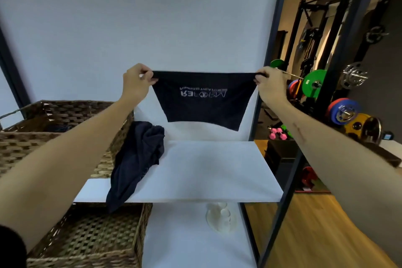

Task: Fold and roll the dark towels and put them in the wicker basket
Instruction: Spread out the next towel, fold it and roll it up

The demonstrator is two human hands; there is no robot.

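A dark towel with pale upside-down lettering hangs stretched in the air above the white shelf. My left hand pinches its top left corner and my right hand pinches its top right corner. A second dark towel lies crumpled on the shelf's left part, draped over the front edge. A wicker basket stands on the shelf at the left, with something dark inside it.
A second wicker basket sits on the lower shelf, below left. A white ribbed object stands on that lower shelf. Dark metal shelf posts rise on the right. Beyond them are weight plates and gym racks.
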